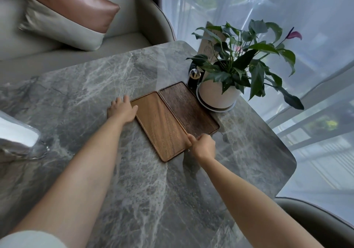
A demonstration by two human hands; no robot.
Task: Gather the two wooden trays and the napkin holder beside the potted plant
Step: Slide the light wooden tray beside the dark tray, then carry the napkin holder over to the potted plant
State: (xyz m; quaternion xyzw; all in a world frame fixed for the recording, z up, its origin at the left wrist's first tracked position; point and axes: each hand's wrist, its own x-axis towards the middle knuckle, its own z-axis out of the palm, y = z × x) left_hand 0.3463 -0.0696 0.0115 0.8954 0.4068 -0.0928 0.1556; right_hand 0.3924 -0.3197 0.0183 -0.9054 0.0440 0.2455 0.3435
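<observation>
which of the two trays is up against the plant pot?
The darker wooden tray, on the right: its far corner meets the white pot's saucer. The lighter tray lies one place further left, between both hands.

Both bare forearms reach forward, toward twelve o'clock. The left hand (121,110) lies palm down, fingers (126,98) spread and pointing toward one o'clock, thumb angled to three o'clock. The right hand (204,146) is curled into a loose fist, knuckles up, thumb extended toward ten o'clock.
</observation>
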